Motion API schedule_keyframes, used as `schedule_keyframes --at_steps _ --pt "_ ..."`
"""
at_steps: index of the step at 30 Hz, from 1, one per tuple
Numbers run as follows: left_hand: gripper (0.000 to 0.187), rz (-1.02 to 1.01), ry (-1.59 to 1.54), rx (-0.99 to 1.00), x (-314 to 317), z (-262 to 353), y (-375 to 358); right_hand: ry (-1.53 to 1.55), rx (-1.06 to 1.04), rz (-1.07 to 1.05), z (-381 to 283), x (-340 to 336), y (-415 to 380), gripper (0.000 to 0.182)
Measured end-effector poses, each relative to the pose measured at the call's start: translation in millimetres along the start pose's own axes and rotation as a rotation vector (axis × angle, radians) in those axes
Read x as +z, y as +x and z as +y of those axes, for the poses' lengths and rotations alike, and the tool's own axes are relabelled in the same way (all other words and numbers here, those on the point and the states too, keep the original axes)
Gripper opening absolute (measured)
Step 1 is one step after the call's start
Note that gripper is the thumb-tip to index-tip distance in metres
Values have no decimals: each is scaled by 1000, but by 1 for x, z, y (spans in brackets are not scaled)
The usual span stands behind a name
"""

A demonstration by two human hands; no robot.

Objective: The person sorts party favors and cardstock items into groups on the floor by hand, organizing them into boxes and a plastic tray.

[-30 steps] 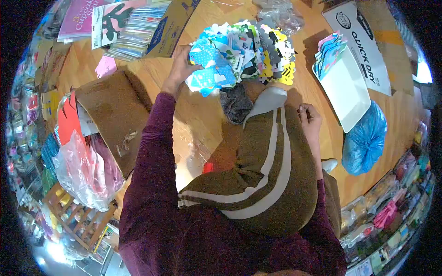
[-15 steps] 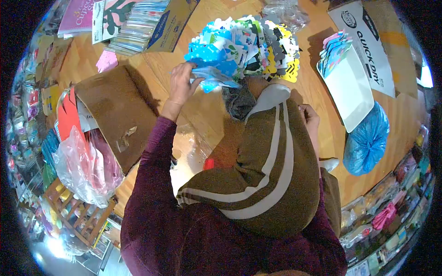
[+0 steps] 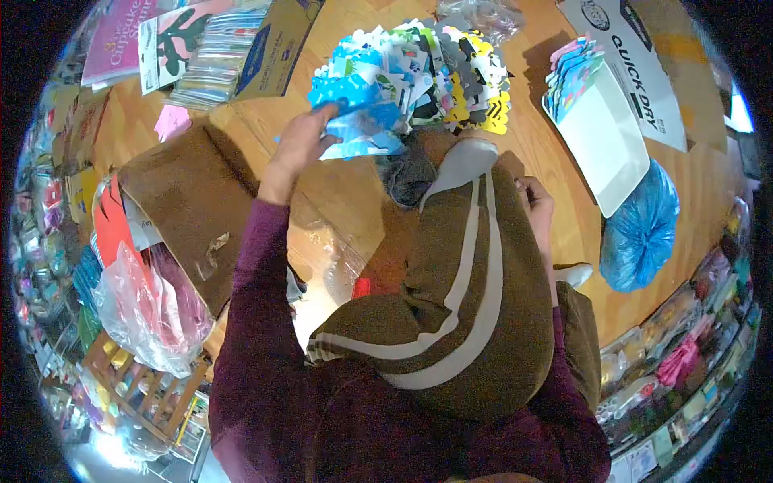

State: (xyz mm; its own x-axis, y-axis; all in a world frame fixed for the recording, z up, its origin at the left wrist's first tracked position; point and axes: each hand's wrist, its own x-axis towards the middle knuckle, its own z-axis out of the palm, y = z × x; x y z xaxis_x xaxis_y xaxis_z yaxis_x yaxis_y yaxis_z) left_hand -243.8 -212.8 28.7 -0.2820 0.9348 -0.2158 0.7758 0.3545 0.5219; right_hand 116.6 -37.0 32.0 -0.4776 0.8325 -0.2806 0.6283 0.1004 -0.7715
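A long row of patterned paper cutouts (image 3: 419,76) with scalloped edges lies on the wooden floor, blue at its left end, grey, black and yellow at its right. At the blue end, my left hand (image 3: 306,141) pinches a light blue paper cutout (image 3: 366,129) between thumb and fingers. The cutout rests against the others in the row. My right hand (image 3: 535,200) is beside my raised knee, its fingers curled in; whether anything is inside them is hidden. A white tray (image 3: 608,153) to the right carries several colourful cutouts (image 3: 573,72) at its far end.
A tied blue plastic bag (image 3: 642,233) sits by the tray, near a "Quick Dry" cardboard piece (image 3: 632,76). Left of me lies an open brown box (image 3: 181,201) with a clear plastic bag (image 3: 145,314). Packaged items (image 3: 221,56) and a pink paper piece (image 3: 171,122) lie beyond.
My left hand has shifted slightly left and down, and the blue cutout now lies flatter against the row's end. The whole view has drifted a little. My right hand stays by the knee.
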Motion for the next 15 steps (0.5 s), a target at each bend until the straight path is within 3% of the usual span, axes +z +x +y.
schedule_keyframes --at_steps 1,2,4,5,7,9,11,14,15 --pt "48 -127 -10 -124 -5 4 -7 -22 63 -36 -12 -4 1 12" --pt "48 -128 -12 -115 -11 9 -14 -45 128 -69 -20 -7 1 12" --pt "40 118 -457 -161 -25 23 -22 50 87 -2 -11 -1 5 12" --pt "40 115 -461 -153 -34 34 -19 147 41 51 -8 1 9 12" --pt "35 230 -905 -358 -49 60 -8 274 41 53 -14 3 20 16" --pt "35 277 -836 -241 -37 71 17 398 34 64 -32 1 30 21" --pt "38 329 -1161 -156 -17 104 48 551 -169 83 -62 -7 38 31" --pt "40 77 -1417 -96 14 163 76 424 -245 162 -81 -29 38 37" --pt "41 -42 -1522 -110 20 184 81 765 -86 114 -97 -42 32 36"
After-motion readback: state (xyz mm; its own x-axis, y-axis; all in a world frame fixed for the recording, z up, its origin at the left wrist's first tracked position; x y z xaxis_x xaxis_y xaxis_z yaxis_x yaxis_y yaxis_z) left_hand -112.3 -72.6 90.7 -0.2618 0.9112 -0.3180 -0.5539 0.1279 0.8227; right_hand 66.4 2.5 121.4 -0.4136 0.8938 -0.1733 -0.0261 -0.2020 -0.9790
